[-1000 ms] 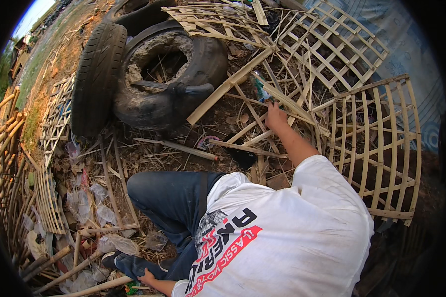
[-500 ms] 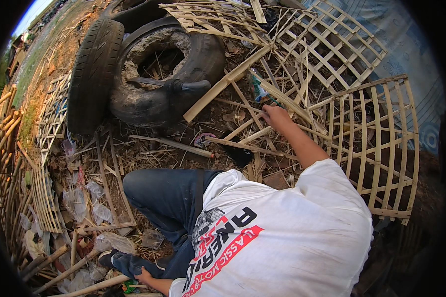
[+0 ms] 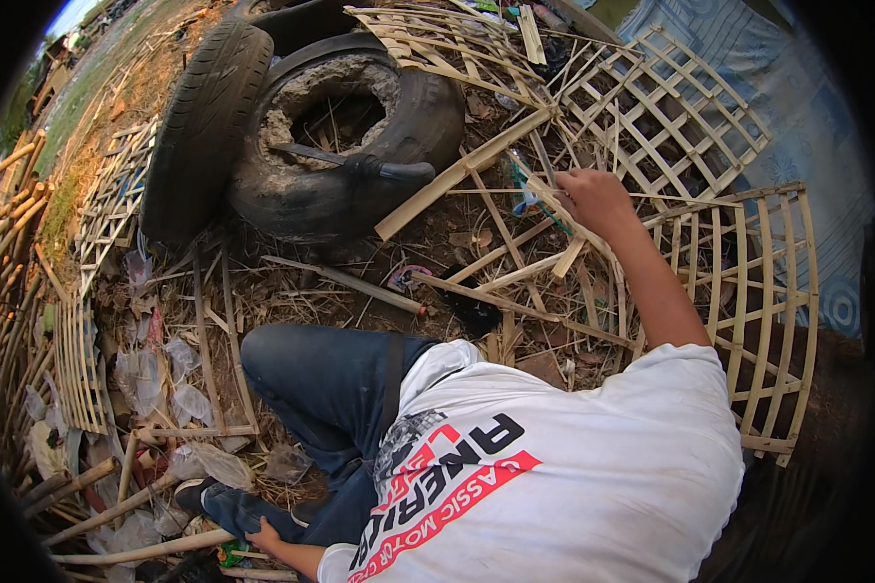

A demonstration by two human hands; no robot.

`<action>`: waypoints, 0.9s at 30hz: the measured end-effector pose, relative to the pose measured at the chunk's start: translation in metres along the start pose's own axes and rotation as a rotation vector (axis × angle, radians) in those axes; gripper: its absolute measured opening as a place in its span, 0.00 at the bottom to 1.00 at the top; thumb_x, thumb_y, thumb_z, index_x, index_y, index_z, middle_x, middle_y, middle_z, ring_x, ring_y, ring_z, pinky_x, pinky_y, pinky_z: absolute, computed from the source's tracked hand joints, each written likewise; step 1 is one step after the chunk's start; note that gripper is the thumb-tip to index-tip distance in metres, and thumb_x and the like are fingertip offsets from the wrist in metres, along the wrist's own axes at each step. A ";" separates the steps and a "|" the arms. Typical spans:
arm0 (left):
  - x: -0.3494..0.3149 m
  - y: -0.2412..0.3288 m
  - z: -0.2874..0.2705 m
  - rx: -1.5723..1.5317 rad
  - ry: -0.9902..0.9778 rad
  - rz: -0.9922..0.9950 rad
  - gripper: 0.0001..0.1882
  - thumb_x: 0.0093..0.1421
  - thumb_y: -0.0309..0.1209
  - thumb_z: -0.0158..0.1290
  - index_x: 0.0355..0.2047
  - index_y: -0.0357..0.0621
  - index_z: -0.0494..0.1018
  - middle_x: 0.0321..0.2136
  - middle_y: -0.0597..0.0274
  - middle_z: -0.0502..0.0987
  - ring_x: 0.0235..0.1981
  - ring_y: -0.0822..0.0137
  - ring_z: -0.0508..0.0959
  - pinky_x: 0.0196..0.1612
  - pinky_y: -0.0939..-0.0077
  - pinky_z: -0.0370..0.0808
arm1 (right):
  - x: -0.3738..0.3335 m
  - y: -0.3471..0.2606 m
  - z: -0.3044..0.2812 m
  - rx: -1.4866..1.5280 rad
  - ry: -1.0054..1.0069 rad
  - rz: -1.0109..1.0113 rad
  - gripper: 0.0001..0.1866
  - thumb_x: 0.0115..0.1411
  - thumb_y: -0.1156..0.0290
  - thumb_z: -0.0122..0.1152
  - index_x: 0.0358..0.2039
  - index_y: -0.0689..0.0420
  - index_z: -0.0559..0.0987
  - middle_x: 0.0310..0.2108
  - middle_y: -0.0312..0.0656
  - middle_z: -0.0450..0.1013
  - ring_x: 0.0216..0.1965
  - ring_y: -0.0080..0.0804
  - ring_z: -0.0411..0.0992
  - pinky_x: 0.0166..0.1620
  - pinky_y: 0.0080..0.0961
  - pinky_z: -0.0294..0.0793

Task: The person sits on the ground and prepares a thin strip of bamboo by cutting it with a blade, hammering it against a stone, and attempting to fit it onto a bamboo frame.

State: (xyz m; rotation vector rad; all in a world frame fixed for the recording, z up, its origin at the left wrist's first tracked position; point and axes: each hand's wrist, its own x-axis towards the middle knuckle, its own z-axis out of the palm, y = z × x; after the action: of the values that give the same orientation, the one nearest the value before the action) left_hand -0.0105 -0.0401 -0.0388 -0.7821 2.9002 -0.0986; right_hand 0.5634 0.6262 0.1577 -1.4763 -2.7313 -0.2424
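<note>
Right fingers (image 3: 567,184) among bamboo strips (image 3: 570,257); left fingers (image 3: 257,537) on trousers (image 3: 326,389).

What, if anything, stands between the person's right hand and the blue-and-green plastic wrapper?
In this view, a pale, flat bamboo strip runs diagonally between the right hand and the wrapper.

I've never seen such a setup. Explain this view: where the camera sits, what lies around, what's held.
No machine here: these are a person's bare hands, seen by a wide camera on that person's head, looking down; straight edges bend near the rim. The right hand is among pale wooden strips; whether it grips one is hard to tell. The left hand rests on the lower leg. Around lie lattice panels, plastic bags and a tyre bearing what looks like a knife.
</note>
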 end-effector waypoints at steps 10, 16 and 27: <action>-0.008 0.001 -0.004 -0.178 -0.078 0.049 0.45 0.54 0.51 0.59 0.66 0.56 0.51 0.63 0.49 0.59 0.62 0.44 0.62 0.61 0.46 0.61 | 0.040 -0.076 -0.154 0.208 0.257 -0.294 0.07 0.49 0.78 0.67 0.27 0.61 0.76 0.27 0.42 0.73 0.28 0.40 0.74 0.31 0.32 0.73; -0.097 0.136 -0.136 -1.094 0.034 0.750 0.31 0.60 0.32 0.56 0.61 0.37 0.59 0.58 0.42 0.65 0.61 0.53 0.64 0.62 0.61 0.60 | 0.076 -0.195 -0.169 0.436 0.168 -0.829 0.07 0.46 0.77 0.69 0.25 0.59 0.78 0.23 0.40 0.72 0.22 0.38 0.72 0.25 0.31 0.70; -0.181 0.206 -0.192 -0.800 -0.687 1.215 0.29 0.64 0.57 0.45 0.39 0.38 0.72 0.19 0.59 0.74 0.20 0.60 0.74 0.27 0.67 0.70 | 0.189 -0.505 -0.163 0.312 0.428 -1.739 0.08 0.50 0.71 0.67 0.29 0.54 0.76 0.31 0.36 0.72 0.36 0.34 0.72 0.41 0.31 0.70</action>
State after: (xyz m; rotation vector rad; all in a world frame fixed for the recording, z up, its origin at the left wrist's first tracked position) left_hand 0.0140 0.2340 0.1517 0.8346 2.1567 1.1847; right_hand 0.0307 0.4866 0.2747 1.0952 -2.5611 -0.0772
